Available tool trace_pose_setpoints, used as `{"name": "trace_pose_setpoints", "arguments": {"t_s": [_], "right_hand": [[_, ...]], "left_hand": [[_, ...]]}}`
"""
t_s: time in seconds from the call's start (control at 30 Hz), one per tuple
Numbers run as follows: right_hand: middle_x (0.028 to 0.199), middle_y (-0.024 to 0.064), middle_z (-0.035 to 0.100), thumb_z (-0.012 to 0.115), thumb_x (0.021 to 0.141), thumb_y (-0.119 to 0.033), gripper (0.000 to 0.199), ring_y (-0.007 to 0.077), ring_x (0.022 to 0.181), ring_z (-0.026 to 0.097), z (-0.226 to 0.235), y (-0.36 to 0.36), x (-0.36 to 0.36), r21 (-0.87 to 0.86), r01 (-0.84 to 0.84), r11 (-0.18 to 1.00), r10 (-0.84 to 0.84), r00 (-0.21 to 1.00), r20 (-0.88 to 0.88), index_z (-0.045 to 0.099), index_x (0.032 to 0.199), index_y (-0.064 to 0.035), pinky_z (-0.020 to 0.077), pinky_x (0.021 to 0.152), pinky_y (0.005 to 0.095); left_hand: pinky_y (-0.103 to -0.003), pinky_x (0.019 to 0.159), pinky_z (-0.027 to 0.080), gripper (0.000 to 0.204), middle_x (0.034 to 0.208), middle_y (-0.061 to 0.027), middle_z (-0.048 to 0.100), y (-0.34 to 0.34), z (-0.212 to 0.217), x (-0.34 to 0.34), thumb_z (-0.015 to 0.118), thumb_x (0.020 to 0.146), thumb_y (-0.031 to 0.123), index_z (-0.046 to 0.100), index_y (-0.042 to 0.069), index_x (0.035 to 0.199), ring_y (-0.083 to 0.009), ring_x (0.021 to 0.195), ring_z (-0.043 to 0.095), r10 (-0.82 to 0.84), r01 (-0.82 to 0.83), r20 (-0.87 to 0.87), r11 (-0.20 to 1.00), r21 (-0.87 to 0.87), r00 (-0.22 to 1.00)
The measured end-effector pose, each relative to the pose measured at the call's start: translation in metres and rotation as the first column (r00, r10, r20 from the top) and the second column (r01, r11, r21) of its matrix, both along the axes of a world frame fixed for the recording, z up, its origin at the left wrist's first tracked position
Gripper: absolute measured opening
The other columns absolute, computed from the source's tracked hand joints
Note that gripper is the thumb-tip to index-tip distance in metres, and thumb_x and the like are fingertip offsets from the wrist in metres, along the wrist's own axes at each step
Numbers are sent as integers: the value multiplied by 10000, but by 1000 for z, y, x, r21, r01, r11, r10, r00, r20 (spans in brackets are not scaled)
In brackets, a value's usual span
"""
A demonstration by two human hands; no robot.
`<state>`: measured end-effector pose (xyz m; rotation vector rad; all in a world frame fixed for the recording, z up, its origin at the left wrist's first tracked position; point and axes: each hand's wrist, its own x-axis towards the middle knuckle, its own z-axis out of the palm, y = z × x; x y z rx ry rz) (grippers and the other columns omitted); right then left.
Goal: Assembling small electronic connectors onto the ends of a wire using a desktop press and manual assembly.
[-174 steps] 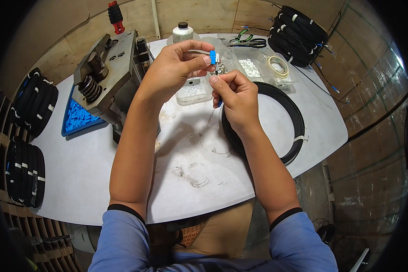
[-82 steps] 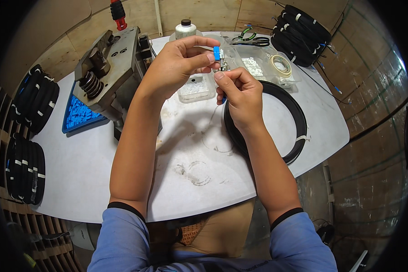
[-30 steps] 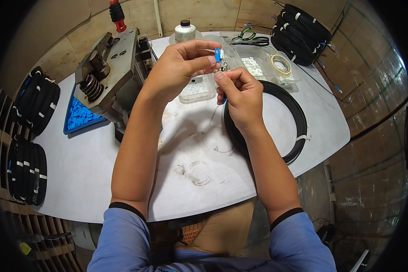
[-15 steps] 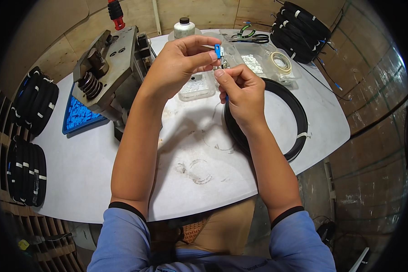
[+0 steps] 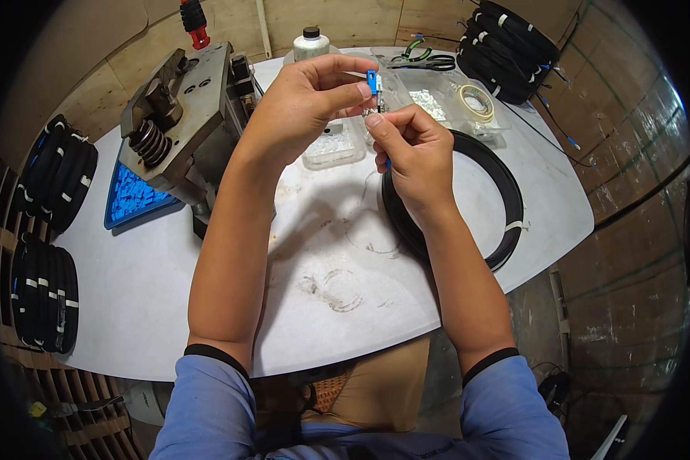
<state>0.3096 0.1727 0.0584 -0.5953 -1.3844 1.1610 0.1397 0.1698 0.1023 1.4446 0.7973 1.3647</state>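
Above the far half of the white bench, a small blue connector is pinched between the thumb and fingers of the left hand. Just beside it, the right hand is raised, its thumb and forefinger pressed together on a thin black cable end that meets the connector. Under the right wrist, a large black cable coil is laid flat on the bench. A clear plastic box is seen below the hands. To the left, a grey metal machine is set beside a blue tray. A white bottle, a tape roll and bundled black coils are kept at the far edge.
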Motion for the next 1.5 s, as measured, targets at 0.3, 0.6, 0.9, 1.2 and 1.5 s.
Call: {"name": "trace_pose_setpoints", "arguments": {"t_s": [0.3,0.6,0.9,1.2,1.5], "right_hand": [[618,-1,589,712,888,-119,154,42,495,504,1,0,1,13,30,999,-31,999,27,635,802,-17,409,442,202],[608,-6,584,713,886,-119,158,39,491,499,1,0,2,25,42,999,-42,999,31,635,796,-16,401,439,202],[609,-6,584,711,889,-120,161,35,489,496,2,0,3,7,43,999,-43,999,27,631,792,-18,396,437,199],[616,-6,584,705,893,-113,149,32,485,486,-1,2,2,17,25,1000,-25,1000,4,630,806,-18,380,428,199],[604,-11,574,708,890,-104,149,31,476,479,-3,3,0,-7,31,1000,-31,1000,-6,630,798,-17,366,416,196]], "left_hand": [[-274,851,525,335,1035,-71,669,0,1,2,691,872,53,622,-10,1194,-144,929,640,-16,16,37,1000,2,999],[-273,856,528,312,1030,-71,670,1,0,2,686,875,52,632,-18,1175,-141,923,645,-23,23,43,1000,2,999],[-267,845,532,312,1028,-70,672,3,1,3,688,876,57,632,-19,1173,-141,913,646,-25,25,28,1000,-3,999],[-275,846,535,325,1039,-70,671,6,1,3,695,875,69,632,-11,1184,-145,922,647,-30,30,22,999,16,999],[-273,850,536,310,1037,-65,666,5,-2,1,691,876,68,634,-7,1171,-145,923,648,-31,31,40,1000,-5,999]]}}
